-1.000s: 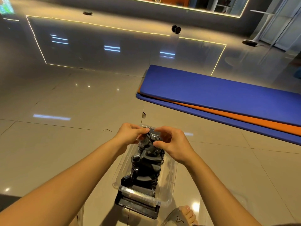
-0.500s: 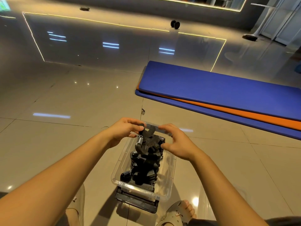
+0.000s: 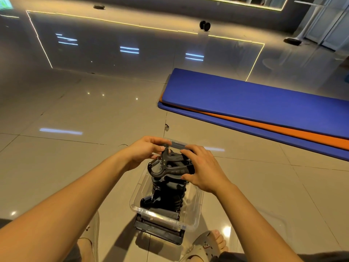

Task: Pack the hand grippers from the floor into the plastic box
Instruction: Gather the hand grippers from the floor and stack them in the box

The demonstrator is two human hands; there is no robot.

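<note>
A clear plastic box (image 3: 139,189) stands on the tiled floor between my feet, with several black hand grippers (image 3: 166,195) stacked inside. One black hand gripper (image 3: 167,164) with a metal spring lies across the top of the stack at the far end. My left hand (image 3: 144,150) pinches its upright top end. My right hand (image 3: 203,168) has its fingers curled over the gripper's handles on the right side.
A black lid (image 3: 158,230) lies under the box's near end. Blue and orange mats (image 3: 255,103) are stacked on the floor to the right. My sandalled feet (image 3: 206,244) flank the box. A dumbbell (image 3: 204,25) sits far back on the glossy floor.
The top hand gripper has turned from upright to lying across the stack, spring to the left. My right hand has moved onto its handles; my left hand stays at its top end.
</note>
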